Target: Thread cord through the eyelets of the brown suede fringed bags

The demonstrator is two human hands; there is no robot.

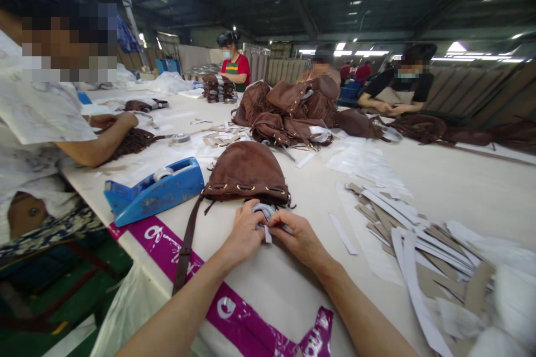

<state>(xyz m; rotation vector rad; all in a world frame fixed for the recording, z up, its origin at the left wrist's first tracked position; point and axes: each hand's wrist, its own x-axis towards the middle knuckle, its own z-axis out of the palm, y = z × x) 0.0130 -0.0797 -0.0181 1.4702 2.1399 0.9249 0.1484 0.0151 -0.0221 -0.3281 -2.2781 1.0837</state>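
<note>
A brown drawstring bag [247,164] with metal eyelets lies on the table, its opening toward me. At that opening, my left hand [246,230] is closed on a curved, pale grey wrapped piece [263,210]; its exact kind I cannot make out. My right hand [296,231] pinches the right side of the same piece, fingertips close to the left hand's. A short white strip [268,234] hangs down between the two hands. The bag's brown strap [186,245] runs down the left side toward the table edge.
A blue tape dispenser [157,189] stands left of the bag. Purple printed tape [234,312] lines the near edge. Paper and card strips [419,245] lie heaped at right. Behind are piled brown bags [288,106]. A co-worker [46,95] works at left; several others are farther back.
</note>
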